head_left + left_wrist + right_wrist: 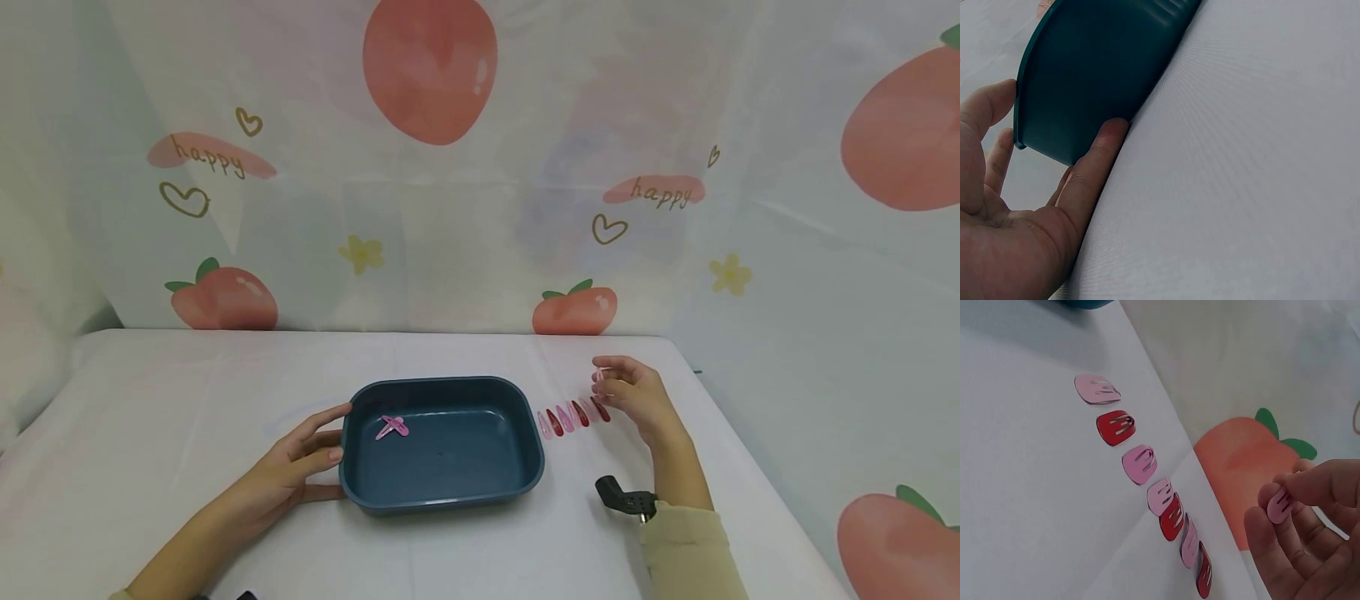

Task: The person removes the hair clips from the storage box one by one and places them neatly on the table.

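Observation:
A dark blue-green plastic tray [450, 471] stands on the white table, with pink snap hair clips [392, 427] crossing each other inside at the left. My left hand [288, 471] rests spread fingertips against the tray's left end; in the left wrist view one finger lies low along the tray's wall [1094, 69]. Right of the tray my right hand [636, 398] pinches a light pink snap hair clip [1279, 507] between thumb and fingers, raised above the table. Beneath it runs a slanting row of clips, among them a light pink clip [1092, 389] and a red clip [1113, 428].
The row holds several clips, pink and red mixed, some overlapping at its far end. A black wrist-camera mount [624, 497] sticks out from my right wrist. Behind the table hangs a cloth backdrop [465, 242] with printed peaches.

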A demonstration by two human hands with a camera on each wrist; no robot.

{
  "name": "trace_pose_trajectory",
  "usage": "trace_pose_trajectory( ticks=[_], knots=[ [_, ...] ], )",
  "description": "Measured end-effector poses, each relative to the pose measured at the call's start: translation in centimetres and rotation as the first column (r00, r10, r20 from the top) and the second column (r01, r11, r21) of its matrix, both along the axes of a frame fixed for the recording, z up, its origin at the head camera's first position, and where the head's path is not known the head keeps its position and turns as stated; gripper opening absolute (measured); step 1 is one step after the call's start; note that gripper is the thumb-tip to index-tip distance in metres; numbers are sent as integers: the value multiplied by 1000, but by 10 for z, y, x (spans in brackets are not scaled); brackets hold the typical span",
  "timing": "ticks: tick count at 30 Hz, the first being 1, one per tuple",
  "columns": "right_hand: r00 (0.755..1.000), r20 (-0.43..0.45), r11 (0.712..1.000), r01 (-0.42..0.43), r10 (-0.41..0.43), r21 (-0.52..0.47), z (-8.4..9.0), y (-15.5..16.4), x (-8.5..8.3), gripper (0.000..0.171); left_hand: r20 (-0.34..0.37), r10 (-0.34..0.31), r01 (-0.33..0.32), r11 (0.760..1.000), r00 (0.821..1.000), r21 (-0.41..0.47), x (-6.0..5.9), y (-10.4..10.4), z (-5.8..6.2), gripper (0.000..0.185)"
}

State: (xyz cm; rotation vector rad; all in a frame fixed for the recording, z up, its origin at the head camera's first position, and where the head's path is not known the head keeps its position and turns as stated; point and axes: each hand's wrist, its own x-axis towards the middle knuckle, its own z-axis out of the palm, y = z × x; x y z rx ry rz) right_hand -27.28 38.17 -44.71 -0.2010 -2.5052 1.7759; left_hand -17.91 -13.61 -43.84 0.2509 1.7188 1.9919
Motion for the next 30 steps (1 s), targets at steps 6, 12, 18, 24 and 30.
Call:
trace_pose_trajectory(
  ticks=[6,12,18,24,30],
  knots=[
    [999,20,995,46,-48,91,-7,2,2,42,-7,-9,9,1000,1000,5,1,0,1,55],
    [996,65,994,51,-57,100,16,-13,19,39,-7,-10,10,1000,1000,11,1,0,3,55],
    [992,111,994,42,-54,105,33,-19,29,36,-5,-3,3,1000,1000,7,1,1,3,55],
    [989,129,988,59,-78,142,30,-15,30,36,-6,-13,13,1000,1000,19,1,0,3,55],
    [988,129,986,68,-88,155,26,-13,28,36,-4,-18,18,1000,1000,22,0,0,3,55]
  ],
)
